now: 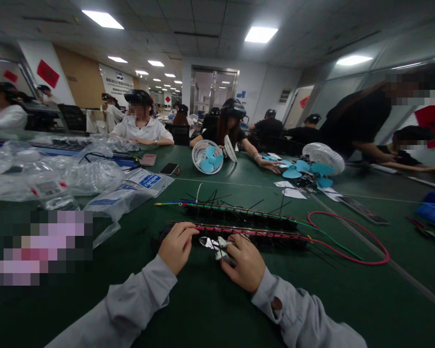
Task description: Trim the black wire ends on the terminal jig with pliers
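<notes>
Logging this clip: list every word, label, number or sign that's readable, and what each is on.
None can be read with certainty.
Wall sign: logo and lines of characters, too blurred.
Blue label on the plastic bag: print too small.
Red-and-white label among the clear plastic: blurred.
Red diamond on the pillar: marking unclear.
Pliers in the right hand: no writing discernible.

The left sleeve is plain grey cloth, loose and creased, ending at a bare left hand. The right sleeve matches, with a small gap near its cuff; the right hand is bare.
</notes>
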{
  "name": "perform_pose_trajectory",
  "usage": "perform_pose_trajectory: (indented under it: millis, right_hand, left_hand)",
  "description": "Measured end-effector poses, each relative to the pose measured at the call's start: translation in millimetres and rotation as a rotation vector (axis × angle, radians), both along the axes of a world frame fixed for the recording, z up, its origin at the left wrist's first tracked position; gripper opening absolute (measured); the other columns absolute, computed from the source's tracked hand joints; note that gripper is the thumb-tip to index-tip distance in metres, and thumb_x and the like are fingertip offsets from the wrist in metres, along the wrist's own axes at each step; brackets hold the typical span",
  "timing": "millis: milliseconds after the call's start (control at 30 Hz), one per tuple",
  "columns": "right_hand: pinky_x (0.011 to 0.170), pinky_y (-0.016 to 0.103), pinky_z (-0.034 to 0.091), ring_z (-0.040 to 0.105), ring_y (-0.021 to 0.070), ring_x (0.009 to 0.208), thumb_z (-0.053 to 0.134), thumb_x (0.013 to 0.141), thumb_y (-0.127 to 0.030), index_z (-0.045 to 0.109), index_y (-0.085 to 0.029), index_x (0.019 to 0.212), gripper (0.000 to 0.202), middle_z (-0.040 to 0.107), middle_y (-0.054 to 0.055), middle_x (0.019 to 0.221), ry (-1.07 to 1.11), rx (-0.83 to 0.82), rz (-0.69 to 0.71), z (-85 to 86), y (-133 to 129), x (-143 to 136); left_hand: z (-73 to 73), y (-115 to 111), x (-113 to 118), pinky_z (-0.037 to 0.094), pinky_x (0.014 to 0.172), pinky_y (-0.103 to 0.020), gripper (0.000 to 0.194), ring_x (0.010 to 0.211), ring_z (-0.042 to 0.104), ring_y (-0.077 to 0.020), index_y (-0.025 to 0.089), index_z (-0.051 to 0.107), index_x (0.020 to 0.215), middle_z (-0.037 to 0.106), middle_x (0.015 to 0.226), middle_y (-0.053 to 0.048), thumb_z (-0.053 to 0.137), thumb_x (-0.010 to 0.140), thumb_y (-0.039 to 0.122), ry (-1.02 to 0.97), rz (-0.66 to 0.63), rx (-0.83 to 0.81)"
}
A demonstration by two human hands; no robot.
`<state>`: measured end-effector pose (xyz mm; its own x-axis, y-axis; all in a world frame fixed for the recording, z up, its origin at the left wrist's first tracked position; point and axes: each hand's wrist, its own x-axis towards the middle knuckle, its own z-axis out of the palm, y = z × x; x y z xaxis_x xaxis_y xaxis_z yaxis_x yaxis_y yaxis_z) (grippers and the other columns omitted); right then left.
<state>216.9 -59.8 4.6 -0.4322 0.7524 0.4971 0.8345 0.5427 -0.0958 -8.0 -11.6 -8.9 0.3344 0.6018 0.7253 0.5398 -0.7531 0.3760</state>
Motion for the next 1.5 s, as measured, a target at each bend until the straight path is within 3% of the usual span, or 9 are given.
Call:
perform_pose_trajectory:
  millis: [267,500,900,1500]
  right_hand:
    - [0.079,0.036,0.045,0.052,0.0205,0.089,0.057,0.071,-0.024,0.055,-0.019,0.078,0.009,0.052,0.009,0.101,-0.004,0.001,0.001,-3.2,-0.1,1.2]
    - [0.079,0.036,0.044,0.052,0.0204,0.089,0.057,0.071,-0.022,0.058,-0.018,0.082,0.012,0.052,0.009,0.101,-0.005,0.018,-0.002,-3.9,0.8,2.1]
    - [0.086,0.04,0.042,0.05,0.0245,0.098,0.058,0.067,-0.022,0.059,-0.018,0.097,0.03,0.052,0.011,0.107,0.002,0.023,-0.019,2.6,-2.6,-0.7]
    - [0.086,0.043,0.042,0.049,0.0257,0.102,0.055,0.073,-0.023,0.059,-0.018,0.097,0.025,0.053,0.012,0.107,-0.013,0.006,-0.008,4.8,-2.3,-6.0]
  left_hand:
    - [-5.3,3.7,-0.2,0.051,0.083,-0.04,0.013,0.089,0.061,-0.0205,0.016,0.064,0.084,0.066,0.094,-0.007,0.053,0.082,0.01,-0.023,-0.089,-0.028]
    - [-8.5,2.8,1.4,0.053,0.08,-0.034,0.022,0.089,0.062,-0.0188,0.016,0.062,0.1,0.067,0.096,-0.007,0.054,0.081,0.008,-0.068,-0.097,-0.132]
    - [-2.0,0.6,0.6,0.053,0.084,-0.034,0.012,0.09,0.065,-0.0188,0.016,0.063,0.091,0.07,0.094,-0.007,0.052,0.085,0.015,-0.146,-0.105,-0.169]
    - [-1.6,-0.1,1.0,0.053,0.083,-0.036,0.015,0.089,0.065,-0.0199,0.016,0.064,0.093,0.07,0.094,-0.008,0.053,0.083,0.012,-0.12,-0.123,-0.178]
